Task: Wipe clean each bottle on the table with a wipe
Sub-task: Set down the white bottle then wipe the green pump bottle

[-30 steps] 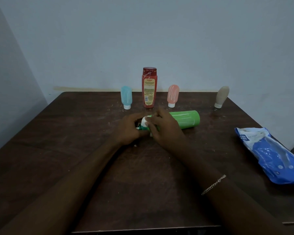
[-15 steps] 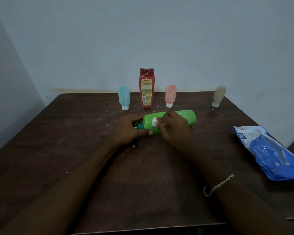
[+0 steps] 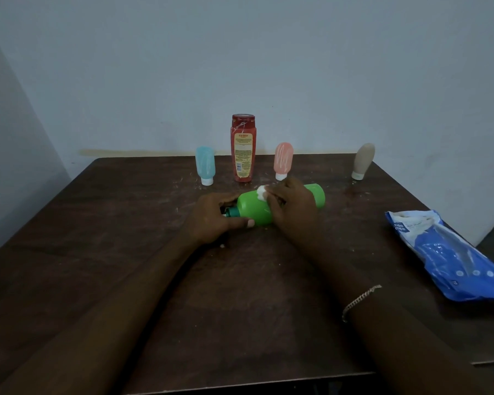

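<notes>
My left grip (image 3: 211, 220) clamped the green bottle (image 3: 251, 208), my right grip (image 3: 293, 212) pinched the wipe (image 3: 262, 192) — hard rubbing could roll it.

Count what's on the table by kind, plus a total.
Bottles: 5 (green bottle, red bottle, blue bottle, pink bottle, beige bottle)
Wipes: 1 (wipe in the right hand)
Packs: 1 (wipe pack)
Total: 7
</notes>
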